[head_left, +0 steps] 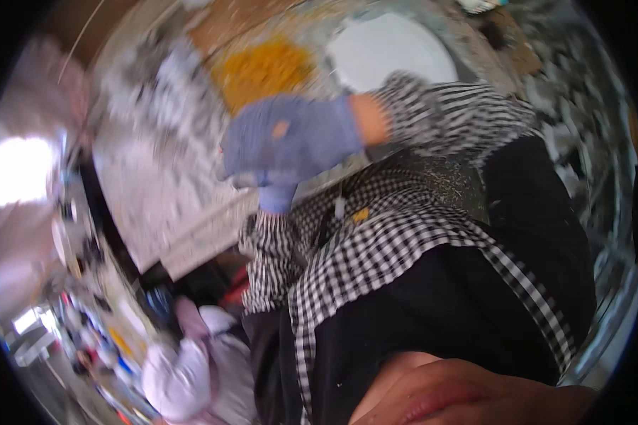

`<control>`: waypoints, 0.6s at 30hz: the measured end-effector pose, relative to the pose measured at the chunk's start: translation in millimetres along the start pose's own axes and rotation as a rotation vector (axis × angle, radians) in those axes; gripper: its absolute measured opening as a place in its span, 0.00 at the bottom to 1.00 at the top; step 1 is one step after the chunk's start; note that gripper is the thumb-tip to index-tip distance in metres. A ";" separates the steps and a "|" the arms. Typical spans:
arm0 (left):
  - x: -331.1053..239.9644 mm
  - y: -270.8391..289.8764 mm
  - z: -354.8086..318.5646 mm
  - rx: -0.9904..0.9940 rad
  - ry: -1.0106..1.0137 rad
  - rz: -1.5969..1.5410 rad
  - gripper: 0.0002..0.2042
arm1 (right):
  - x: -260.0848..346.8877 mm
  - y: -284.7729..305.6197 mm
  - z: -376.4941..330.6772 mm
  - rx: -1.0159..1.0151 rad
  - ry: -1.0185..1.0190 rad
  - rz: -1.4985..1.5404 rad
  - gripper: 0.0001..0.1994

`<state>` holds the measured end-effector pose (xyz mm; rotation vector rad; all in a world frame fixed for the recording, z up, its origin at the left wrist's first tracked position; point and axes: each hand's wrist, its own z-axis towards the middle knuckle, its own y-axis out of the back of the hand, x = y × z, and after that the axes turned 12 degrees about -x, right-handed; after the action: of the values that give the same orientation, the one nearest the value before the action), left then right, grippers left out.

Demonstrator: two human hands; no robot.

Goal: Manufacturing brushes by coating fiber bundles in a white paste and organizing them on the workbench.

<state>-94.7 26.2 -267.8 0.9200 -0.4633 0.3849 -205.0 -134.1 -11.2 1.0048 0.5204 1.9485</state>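
My right hand [290,138], in a blue-grey knitted work glove with a small hole on its back, reaches in from the right over the table edge. Its fingers look curled in at their tips; what they hold, if anything, is hidden and blurred. My left hand [277,198], in a similar glove, is just beneath and mostly covered by the right, so its fingers do not show. The two hands touch or overlap. Just beyond them lies a loose orange-yellow heap [266,67]. A round white disc [393,53] is on the table behind my right wrist.
The pale worktable [149,191] stretches to the left, with a fluffy grey-white heap [174,81] on it. More grey-white pieces [556,106] are piled at the right. Another person in light clothing [191,375] is at the lower left, near a cluttered counter [120,304].
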 end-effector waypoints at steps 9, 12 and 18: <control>27.0 17.9 34.5 -0.269 0.468 -0.605 0.27 | -29.0 -34.3 -8.9 -0.104 0.315 0.005 0.23; 58.9 65.3 53.1 -0.340 0.720 -0.760 0.22 | -26.1 -15.4 -34.8 -0.342 0.181 0.188 0.16; 98.4 127.3 47.6 -0.717 1.655 -1.840 0.28 | 32.5 -30.4 -190.2 0.577 -0.536 -0.038 0.15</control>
<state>-87.0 68.8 -105.7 -0.1562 1.6485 -0.7440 -353.4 -86.5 -129.0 1.7921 0.7953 1.4211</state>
